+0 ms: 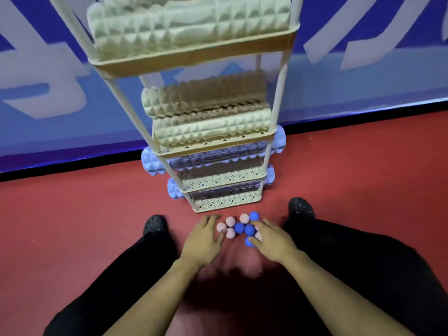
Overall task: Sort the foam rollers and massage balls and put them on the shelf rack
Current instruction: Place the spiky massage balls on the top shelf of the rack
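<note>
A cream shelf rack (194, 57) stands against the wall. Its two upper tiers carry beige foam rollers (211, 132). The two lower tiers carry light blue foam rollers (151, 161) whose ends stick out at the sides. On the red floor in front of the rack lies a cluster of pink spiky massage balls (230, 221) and blue massage balls (239, 227). My left hand (202, 238) lies flat at the left side of the cluster, fingers touching the pink balls. My right hand (271, 238) lies over the right side, its fingers spread across blue and pink balls.
A blue wall banner (60, 93) with white lettering runs behind the rack. My legs in black trousers and black perforated shoes (155, 225) flank the balls on both sides. Red floor (72, 214) stretches left and right of the rack.
</note>
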